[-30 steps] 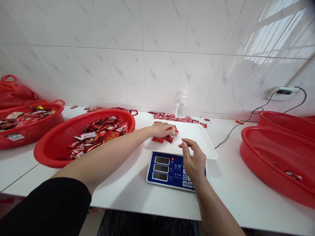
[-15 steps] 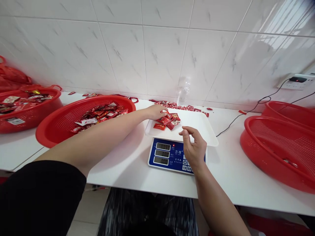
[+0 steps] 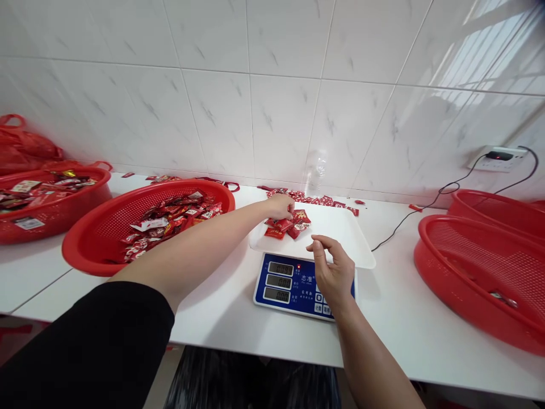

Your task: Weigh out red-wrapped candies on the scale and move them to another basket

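My left hand (image 3: 281,207) reaches over the far left of a white weighing tray (image 3: 344,232), with its fingers curled closed just above red snack packets (image 3: 293,223). Whatever lies between those fingertips is hidden. Several packets lie there in a small pile, one with a pale printed front. In front of the tray, my right hand (image 3: 334,267) hovers over the blue scale panel (image 3: 289,287), fingers loosely bent, thumb a little apart, nothing visible in it. It covers part of the keys. Lit digits show on the scale's displays.
A red basket (image 3: 91,241) of packets stands left, another full basket (image 3: 85,196) beyond it. On the right are red baskets (image 3: 447,272), the nearer with a small item inside. Loose packets (image 3: 315,200) and a clear bottle (image 3: 315,173) line the wall. A black cable (image 3: 409,218) runs to a socket.
The packet that showed in my left fingers no longer shows there; the hand stays over the pile. The top display reads differently. My view has tilted up slightly, and my right hand keeps its place.
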The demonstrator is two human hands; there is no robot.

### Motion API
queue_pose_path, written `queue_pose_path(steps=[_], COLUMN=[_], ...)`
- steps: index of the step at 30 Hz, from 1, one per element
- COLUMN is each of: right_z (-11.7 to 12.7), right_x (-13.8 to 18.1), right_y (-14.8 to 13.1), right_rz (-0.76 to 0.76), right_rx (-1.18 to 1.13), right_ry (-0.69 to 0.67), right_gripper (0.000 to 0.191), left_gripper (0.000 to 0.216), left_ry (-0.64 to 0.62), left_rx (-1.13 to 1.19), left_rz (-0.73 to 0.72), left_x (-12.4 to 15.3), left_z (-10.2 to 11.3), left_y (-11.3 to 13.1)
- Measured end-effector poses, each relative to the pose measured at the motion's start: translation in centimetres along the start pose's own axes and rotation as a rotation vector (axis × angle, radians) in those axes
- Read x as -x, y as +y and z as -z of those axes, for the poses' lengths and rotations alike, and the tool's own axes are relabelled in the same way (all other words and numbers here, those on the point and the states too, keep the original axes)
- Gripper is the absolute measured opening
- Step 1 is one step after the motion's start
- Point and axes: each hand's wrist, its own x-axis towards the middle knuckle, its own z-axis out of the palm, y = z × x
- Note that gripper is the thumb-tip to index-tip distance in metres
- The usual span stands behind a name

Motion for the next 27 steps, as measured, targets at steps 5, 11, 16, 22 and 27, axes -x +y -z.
queue_pose_path(steps=[5,11,16,22,27], right_z=[0.0,-0.2,-0.5,-0.4,-0.2], right_x=[-0.1,0.0,0.2,0.0,-0.3], right_y=[0.0,0.1,0.6,0.5,0.3], right_rz=[-0.025,-0.043,-0.052,-0.050,-0.081], right_rx=[-0.016,-0.020,-0.042,-0.026,-0.060], right_ry=[0.007,0.005,-0.015,-0.008,0.014], right_gripper=[0.018,0.019,0.020,0.021,0.021], left_gripper=[0.017,0.023,0.026,0.015,0.024], left_ry=[0.111,0.033,-0.059,-0.006,0.147], left_rx=[0.090,0.048,-0.063,-0.087,0.030], left_rz=[0.015,0.011,0.048,0.140,0.112], left_x=[0.6,0.7,0.2,0.0,1.1], left_z=[1.7,2.1,0.5,0.0,2.0], left_y=[-0.3,-0.7,0.5,2.3,3.0])
